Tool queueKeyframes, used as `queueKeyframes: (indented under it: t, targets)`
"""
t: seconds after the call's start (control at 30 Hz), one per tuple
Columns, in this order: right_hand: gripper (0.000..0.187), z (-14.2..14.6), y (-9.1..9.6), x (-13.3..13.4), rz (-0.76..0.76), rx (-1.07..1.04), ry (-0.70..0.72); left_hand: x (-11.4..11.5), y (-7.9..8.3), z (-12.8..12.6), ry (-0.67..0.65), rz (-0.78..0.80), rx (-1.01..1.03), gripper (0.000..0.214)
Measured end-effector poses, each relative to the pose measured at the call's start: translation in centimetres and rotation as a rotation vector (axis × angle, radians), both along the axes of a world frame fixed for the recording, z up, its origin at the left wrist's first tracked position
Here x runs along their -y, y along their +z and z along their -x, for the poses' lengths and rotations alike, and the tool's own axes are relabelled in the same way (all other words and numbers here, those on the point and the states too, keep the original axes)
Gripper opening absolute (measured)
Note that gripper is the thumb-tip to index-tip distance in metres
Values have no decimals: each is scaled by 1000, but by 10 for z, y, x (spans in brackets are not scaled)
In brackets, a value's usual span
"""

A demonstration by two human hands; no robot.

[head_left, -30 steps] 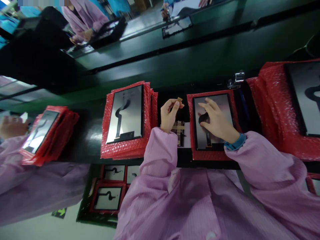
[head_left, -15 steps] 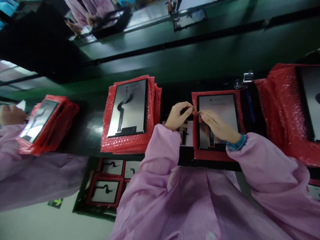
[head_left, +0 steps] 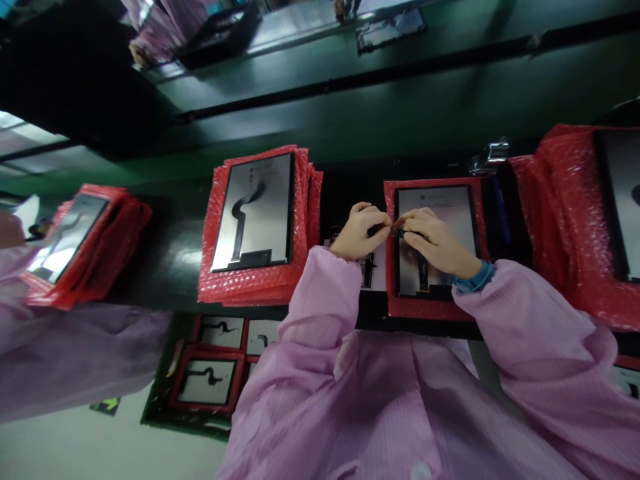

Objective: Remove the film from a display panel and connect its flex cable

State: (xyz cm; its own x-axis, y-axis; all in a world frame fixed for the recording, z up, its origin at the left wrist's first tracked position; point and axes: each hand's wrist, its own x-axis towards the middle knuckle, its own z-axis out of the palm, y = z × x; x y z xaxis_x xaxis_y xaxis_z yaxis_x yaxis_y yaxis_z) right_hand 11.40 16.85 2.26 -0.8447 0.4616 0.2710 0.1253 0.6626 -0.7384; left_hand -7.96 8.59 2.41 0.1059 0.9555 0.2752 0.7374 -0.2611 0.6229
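Observation:
In front of me an LCD screen panel [head_left: 447, 198] lies face down on a red bubble-wrap sheet [head_left: 479, 220], its silver back up. Over its left edge my left hand [head_left: 363, 231] and my right hand [head_left: 436, 245] meet, fingertips pinched together. Between them is a small flex cable end [head_left: 396, 232], brownish and dark; the fingers cover most of it. My right hand hovers over the panel's back, where a dark cable strip [head_left: 423, 275] shows below it. Partly hidden under my left wrist is a white sheet with dark parts [head_left: 379, 267].
Left of me a panel [head_left: 260, 207] tops a stack of red bubble-wrap sheets [head_left: 210, 247]; another red stack [head_left: 570, 227] stands right. A metal clip-like object [head_left: 493, 158] and blue pen [head_left: 503, 210] lie nearby. Below is a green crate [head_left: 187, 423] of panels. A co-worker's sleeve [head_left: 75, 353] is at left.
My fingertips have drawn closer together around the small cable end, and my right fingers have curled into a tighter pinch. The panel stays in place. The co-worker's hand at left has moved further left.

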Motion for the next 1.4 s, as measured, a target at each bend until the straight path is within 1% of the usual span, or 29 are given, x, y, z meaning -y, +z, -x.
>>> queueKeyframes:
  t: [0.17, 0.47, 0.93, 1.17, 1.4]
  targets:
    - [24, 1, -4, -1, -37, 7, 1, 1, 0, 0, -16, 1, -28, 18]
    - [24, 1, -5, 0, -70, 29, -6, 1, 2, -1, -14, 28, -53, 17]
    - [27, 2, -4, 1, -38, 59, 12, 1, -2, -3, -10, 31, -64, 17]
    - [25, 2, -6, 1, -5, 52, -8, 0, -3, -1, -10, 47, -51, 18]
    - [24, 1, -4, -2, 6, 62, 29, -1, -5, -1, -6, 70, -78, 17]
